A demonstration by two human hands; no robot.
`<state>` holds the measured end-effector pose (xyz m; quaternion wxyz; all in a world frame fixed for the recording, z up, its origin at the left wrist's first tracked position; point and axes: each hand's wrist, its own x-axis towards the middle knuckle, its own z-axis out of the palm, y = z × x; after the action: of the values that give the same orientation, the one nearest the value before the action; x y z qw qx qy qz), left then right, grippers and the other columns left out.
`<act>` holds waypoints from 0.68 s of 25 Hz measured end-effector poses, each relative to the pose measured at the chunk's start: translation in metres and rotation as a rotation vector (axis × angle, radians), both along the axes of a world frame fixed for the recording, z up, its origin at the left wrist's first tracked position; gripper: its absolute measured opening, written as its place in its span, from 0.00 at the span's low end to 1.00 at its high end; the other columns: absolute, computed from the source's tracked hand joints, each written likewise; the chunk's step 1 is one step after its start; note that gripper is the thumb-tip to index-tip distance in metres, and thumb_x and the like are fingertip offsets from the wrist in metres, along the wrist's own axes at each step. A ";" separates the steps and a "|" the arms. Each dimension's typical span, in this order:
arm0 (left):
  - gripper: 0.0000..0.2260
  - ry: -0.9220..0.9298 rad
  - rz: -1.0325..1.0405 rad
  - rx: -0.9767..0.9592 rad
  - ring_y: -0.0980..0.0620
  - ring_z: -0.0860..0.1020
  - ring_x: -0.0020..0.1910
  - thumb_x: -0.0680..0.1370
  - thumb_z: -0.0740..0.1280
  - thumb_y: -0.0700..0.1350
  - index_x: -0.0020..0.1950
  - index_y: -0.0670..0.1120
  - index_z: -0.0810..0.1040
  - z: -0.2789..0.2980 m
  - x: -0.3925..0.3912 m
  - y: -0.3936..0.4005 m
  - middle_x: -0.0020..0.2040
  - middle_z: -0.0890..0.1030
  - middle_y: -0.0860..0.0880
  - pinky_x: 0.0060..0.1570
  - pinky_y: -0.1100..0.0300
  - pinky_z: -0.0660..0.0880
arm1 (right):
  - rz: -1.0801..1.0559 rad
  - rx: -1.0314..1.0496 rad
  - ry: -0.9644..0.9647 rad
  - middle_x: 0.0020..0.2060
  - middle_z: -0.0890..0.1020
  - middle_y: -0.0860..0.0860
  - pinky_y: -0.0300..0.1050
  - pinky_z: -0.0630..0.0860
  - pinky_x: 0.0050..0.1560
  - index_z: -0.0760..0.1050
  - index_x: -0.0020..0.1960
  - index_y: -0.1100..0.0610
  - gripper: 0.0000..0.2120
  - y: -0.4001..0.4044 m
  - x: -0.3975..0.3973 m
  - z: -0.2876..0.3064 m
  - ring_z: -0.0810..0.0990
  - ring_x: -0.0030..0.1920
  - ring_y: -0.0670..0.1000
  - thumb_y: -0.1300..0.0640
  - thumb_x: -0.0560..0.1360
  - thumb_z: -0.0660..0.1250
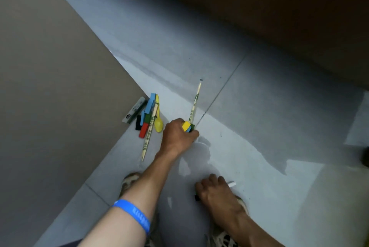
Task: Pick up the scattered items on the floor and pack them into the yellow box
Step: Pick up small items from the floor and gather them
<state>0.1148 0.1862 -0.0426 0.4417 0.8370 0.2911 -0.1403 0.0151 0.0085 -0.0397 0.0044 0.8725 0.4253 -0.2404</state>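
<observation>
My left hand reaches out over the floor and grips a bundle of small blocks, yellow, green and blue, together with a wrapped chopstick that points away from me. My right hand is low near my feet, curled over small items: a white piece sticks out on its right and a black piece on its left. A pile lies by the wall corner: blue blocks, a green block, a red block, a black block, a yellow spoon and another wrapped chopstick. The yellow box is not in view.
A grey-brown wall fills the left side, its corner right by the pile. A flat green-and-white packet leans at its foot. Dark brown furniture runs along the top. My shoes stand on the pale tiled floor.
</observation>
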 end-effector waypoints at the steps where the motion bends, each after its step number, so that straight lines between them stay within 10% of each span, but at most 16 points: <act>1: 0.09 -0.006 0.063 -0.060 0.56 0.74 0.26 0.65 0.73 0.50 0.33 0.47 0.75 0.002 -0.004 -0.002 0.28 0.78 0.53 0.25 0.64 0.69 | 0.028 0.002 -0.030 0.26 0.78 0.52 0.44 0.72 0.25 0.77 0.33 0.51 0.04 0.003 -0.001 -0.003 0.77 0.27 0.51 0.53 0.61 0.71; 5: 0.04 -0.017 0.271 -0.356 0.52 0.75 0.26 0.66 0.72 0.43 0.33 0.46 0.78 0.015 -0.009 -0.003 0.26 0.77 0.50 0.27 0.59 0.75 | -0.158 0.107 0.202 0.40 0.84 0.51 0.42 0.73 0.38 0.78 0.43 0.52 0.11 -0.006 0.022 -0.009 0.82 0.40 0.53 0.46 0.66 0.73; 11: 0.02 -0.068 0.272 -0.500 0.50 0.79 0.28 0.69 0.70 0.39 0.39 0.44 0.82 0.062 0.005 -0.019 0.29 0.80 0.47 0.29 0.57 0.79 | -1.406 0.861 0.604 0.35 0.85 0.48 0.36 0.77 0.32 0.83 0.43 0.52 0.10 -0.035 0.100 0.027 0.83 0.35 0.47 0.64 0.66 0.77; 17: 0.05 -0.162 0.003 -0.663 0.49 0.78 0.28 0.71 0.71 0.41 0.45 0.41 0.80 0.133 0.017 -0.101 0.32 0.79 0.44 0.29 0.60 0.75 | -1.624 1.358 0.710 0.36 0.83 0.57 0.48 0.80 0.39 0.81 0.47 0.60 0.09 -0.106 0.109 0.121 0.83 0.36 0.56 0.67 0.69 0.74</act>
<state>0.1317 0.0855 0.0902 0.7118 0.6557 0.1949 -0.1598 0.1239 -0.0971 0.0817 -0.7535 0.5946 -0.2508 -0.1255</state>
